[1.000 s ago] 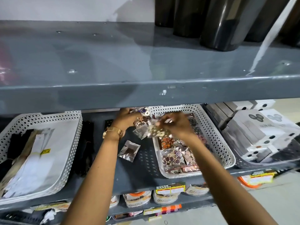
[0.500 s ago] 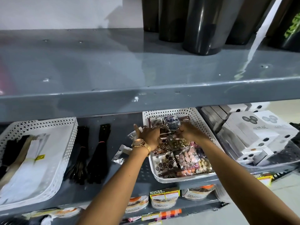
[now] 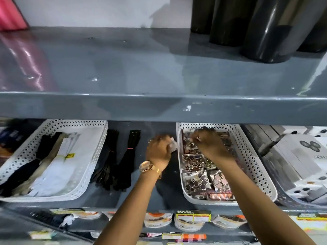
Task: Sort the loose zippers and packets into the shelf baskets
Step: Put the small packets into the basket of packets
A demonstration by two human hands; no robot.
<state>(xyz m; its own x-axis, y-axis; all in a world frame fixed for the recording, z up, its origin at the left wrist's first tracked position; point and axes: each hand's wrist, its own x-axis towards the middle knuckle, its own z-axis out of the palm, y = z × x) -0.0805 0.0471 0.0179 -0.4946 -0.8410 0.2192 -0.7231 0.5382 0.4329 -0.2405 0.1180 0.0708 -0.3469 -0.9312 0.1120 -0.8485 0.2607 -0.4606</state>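
Note:
A white perforated basket (image 3: 247,156) at centre right holds several shiny button packets (image 3: 205,181). My right hand (image 3: 210,145) is inside it near the back, fingers curled down on the packets; whether it grips one is unclear. My left hand (image 3: 158,151), with a wristwatch, is on the shelf just left of that basket, closed on a small clear packet (image 3: 173,146). Two bundles of black zippers (image 3: 113,165) lie loose on the shelf between the baskets. The left white basket (image 3: 99,156) holds white, beige and black zippers.
The upper grey shelf edge (image 3: 159,106) overhangs the baskets and hides their backs. Black cylinders (image 3: 265,29) stand on top of it. White boxes (image 3: 300,156) sit right of the packet basket. A lower shelf carries packs and price tags (image 3: 192,220).
My left hand has moved left out of the packet basket onto the shelf and closed on the loose small packet. My right hand stays in the basket, further back.

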